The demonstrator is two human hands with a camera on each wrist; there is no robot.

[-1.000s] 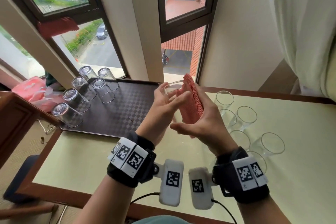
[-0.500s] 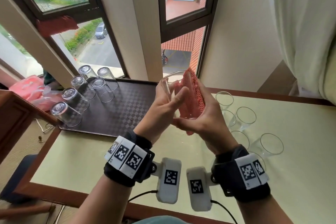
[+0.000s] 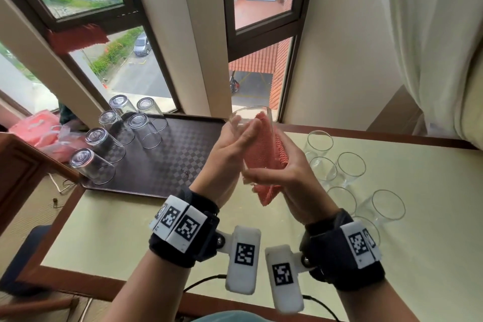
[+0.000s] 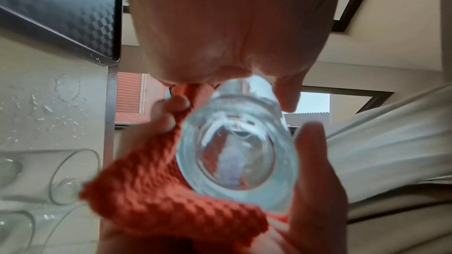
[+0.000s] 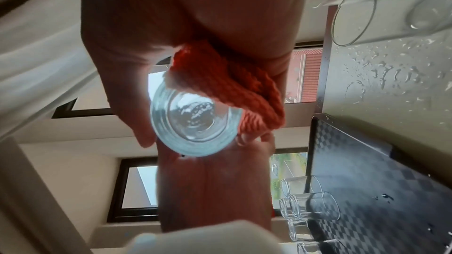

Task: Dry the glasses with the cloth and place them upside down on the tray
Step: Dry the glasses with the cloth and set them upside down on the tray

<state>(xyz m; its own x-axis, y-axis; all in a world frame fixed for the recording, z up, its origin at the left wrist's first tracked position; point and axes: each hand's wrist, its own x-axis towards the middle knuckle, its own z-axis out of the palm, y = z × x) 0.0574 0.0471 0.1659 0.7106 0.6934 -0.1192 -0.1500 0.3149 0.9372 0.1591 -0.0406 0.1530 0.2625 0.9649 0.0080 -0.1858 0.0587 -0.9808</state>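
Note:
My left hand (image 3: 239, 136) grips a clear glass (image 3: 249, 115), held upright in the air above the table between the tray and the upright glasses. My right hand (image 3: 274, 172) holds the orange knitted cloth (image 3: 264, 148) pressed round the glass's right side. A corner of the cloth hangs below the palm. The left wrist view looks at the thick base of the glass (image 4: 234, 154), with the cloth (image 4: 151, 190) beside it. The right wrist view shows the glass (image 5: 195, 121) and cloth (image 5: 234, 84) too. Several glasses (image 3: 142, 129) stand upside down on the dark checkered tray (image 3: 170, 167).
Several upright glasses (image 3: 350, 167) stand on the pale table (image 3: 130, 230) right of my hands, with water drops (image 5: 391, 72) on the tabletop. Windows and a wall rise behind the table. A curtain (image 3: 431, 34) hangs at the right. Pink bags (image 3: 39, 128) lie left of the tray.
Both hands have lifted the glass and cloth a little. The cloth has slid down the glass's side, so a corner now hangs below my right palm.

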